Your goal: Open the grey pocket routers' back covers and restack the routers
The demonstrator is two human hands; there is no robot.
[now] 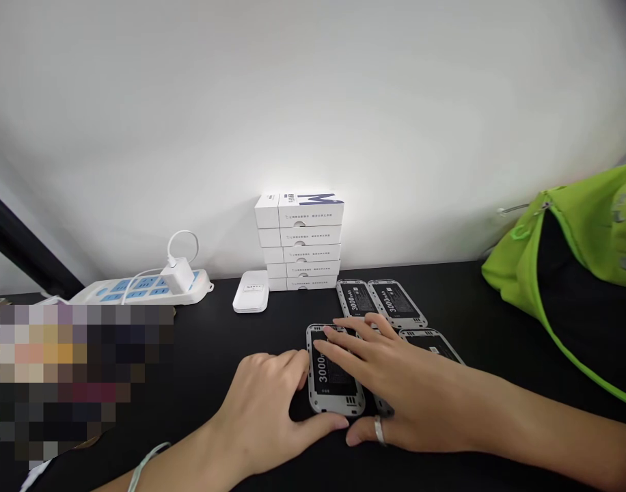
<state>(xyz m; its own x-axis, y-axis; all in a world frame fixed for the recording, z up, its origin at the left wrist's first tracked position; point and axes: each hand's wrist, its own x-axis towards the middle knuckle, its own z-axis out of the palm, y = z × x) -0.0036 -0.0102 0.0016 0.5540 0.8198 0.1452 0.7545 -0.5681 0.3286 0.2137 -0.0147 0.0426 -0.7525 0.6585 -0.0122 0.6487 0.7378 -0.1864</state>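
A grey rounded device with a black 3000mAh battery (338, 372) lies flat on the black table in front of me. My left hand (266, 400) grips its lower left corner, fingers curled at the left edge and thumb along the bottom. Over its upper right side reaches my right hand (395, 369), fingers stretched out and a ring on the thumb. Behind that hand lie a similar back left unit (355, 297), a back right unit (398, 304) and a right unit (430, 342). Another unit beneath the right hand is mostly hidden.
Several white boxes (303, 253) are stacked against the wall. A white rounded device (251, 292) lies beside them. Further left is a power strip (139, 288) with a plugged-in white charger (177, 275). A green bag (538, 273) stands at right. The left foreground is pixelated.
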